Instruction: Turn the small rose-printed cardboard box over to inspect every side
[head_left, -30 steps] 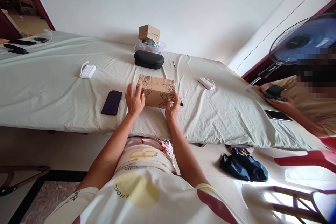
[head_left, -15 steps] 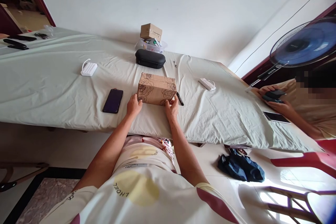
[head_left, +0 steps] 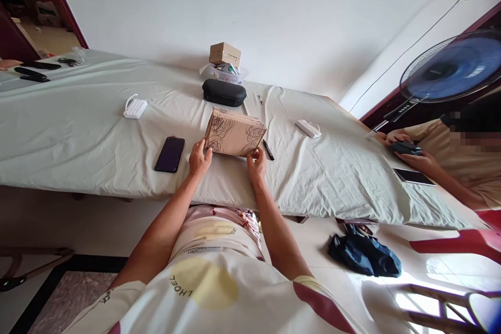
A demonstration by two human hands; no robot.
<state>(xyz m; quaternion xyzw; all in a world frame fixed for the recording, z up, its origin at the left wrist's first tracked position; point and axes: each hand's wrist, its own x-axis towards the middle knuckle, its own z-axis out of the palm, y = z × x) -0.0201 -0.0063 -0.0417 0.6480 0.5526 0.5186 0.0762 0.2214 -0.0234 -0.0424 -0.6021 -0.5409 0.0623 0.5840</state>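
Observation:
A cardboard box [head_left: 235, 133] with dark line drawings on its sides is tilted up off the pale sheet of the table [head_left: 78, 130]. My left hand [head_left: 199, 158] grips its near left corner and my right hand [head_left: 257, 163] grips its near right corner. A black pen [head_left: 268, 149] lies on the sheet just right of the box. A dark phone [head_left: 169, 154] lies left of my left hand.
Behind the box are a black oval case [head_left: 224, 92], a small cardboard box [head_left: 224, 54] on a clear tub, and two white chargers [head_left: 135, 108] [head_left: 308, 128]. A seated person at the right holds a dark device [head_left: 405, 148]; a fan [head_left: 450, 68] stands behind.
The box, resting flat before, is now tipped up between my hands. My left hand moved from the box's top left side down to its near corner.

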